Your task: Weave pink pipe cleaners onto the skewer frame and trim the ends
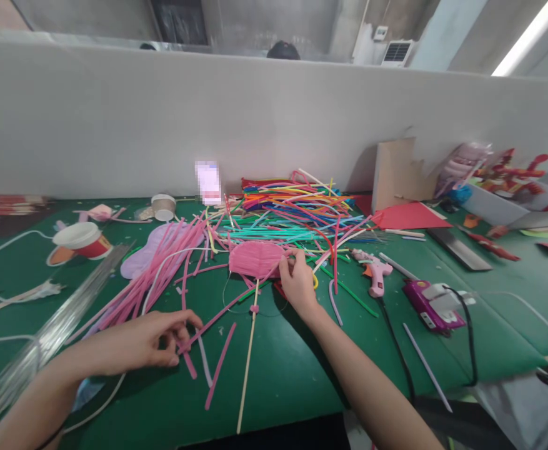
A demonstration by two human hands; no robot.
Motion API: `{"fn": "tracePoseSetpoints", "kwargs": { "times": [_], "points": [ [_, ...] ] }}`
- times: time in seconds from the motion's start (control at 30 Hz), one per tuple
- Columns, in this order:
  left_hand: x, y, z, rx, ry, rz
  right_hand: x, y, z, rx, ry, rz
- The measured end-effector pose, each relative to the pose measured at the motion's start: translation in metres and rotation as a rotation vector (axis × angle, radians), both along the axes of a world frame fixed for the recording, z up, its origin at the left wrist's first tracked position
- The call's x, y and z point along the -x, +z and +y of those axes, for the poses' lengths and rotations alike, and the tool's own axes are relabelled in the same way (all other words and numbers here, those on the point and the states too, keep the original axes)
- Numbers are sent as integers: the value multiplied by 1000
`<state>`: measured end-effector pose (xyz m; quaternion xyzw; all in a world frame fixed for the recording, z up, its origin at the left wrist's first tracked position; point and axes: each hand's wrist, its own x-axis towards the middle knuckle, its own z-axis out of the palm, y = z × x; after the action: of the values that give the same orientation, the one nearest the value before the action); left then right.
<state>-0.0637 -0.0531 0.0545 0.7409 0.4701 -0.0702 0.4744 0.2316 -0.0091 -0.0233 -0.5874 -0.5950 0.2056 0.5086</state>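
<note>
Panel (254, 259): deep pink, wider than tall, corners rounded, its face ribbed with fine side-by-side rows.
Place: middle of the green table (302, 387), between the hands and just before the heap of coloured strips (292, 203); whether it rests flat or tilts, I cannot tell.
Stick (247, 356): pale, thin, running from the panel's lower edge toward the person, with a small pink knot (254, 309) around it near the panel.
Right hand (297, 281): thumb and forefinger pinch the panel's right edge.
Left hand (173, 337): fingers curled at the near end of a pink strip (222, 314) that slants up to the panel; whether they grip it, I cannot tell.
Power block (414, 300): glossy purple, with a small white label (427, 321) too small to read.
Cup (96, 247): red with a yellowish patch, pale lid; any print is too blurred to read.
Screen (209, 182): lit, blocked out by pixels, propped near the partition (114, 119).
Glue gun (375, 274): pink, lying right of the panel.
</note>
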Motion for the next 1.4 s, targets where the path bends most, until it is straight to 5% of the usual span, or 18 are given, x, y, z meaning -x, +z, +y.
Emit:
{"fn": "tracePoseSetpoints", "kwargs": {
  "times": [0.2,0.4,0.57,0.7,1.0,1.23,1.4],
  "points": [
    [-4,-8,-12,-384,80,102,-4,7,-3,11,-117,-32],
    [-2,9,4,-710,327,8,3,5,-4,85,128,434],
    [-27,17,31,-671,518,-432,9,-3,0,147,260,573],
    [-55,3,48,-671,628,-633,9,-5,1,135,315,411],
    [-57,-57,65,-911,449,-387,6,-4,-8,34,325,64],
    [-46,-53,49,-1055,114,-69,11,-4,-12,-73,343,102],
    [-54,-41,52,-1150,-102,-85,8,0,-12,-135,338,-58]
  ]
}}
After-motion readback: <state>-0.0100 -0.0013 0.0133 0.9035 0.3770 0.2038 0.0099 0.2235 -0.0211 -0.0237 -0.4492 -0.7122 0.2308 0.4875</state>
